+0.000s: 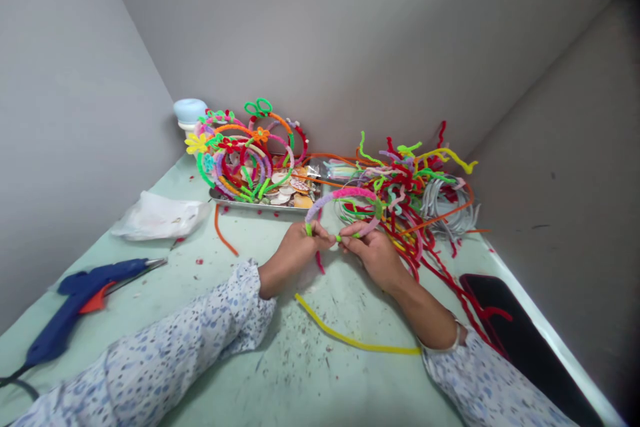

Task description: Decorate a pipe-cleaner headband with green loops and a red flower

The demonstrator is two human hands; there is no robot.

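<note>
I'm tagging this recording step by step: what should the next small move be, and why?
Probably press the green tip snug with the right hand while the left hand steadies the hoop. Both hands already hold the hoop, and their fingers meet at that tip. Whether it is loose is too small to tell.

white long sleeves with blue speckles, gathered cuffs, thin pale wristband
</note>
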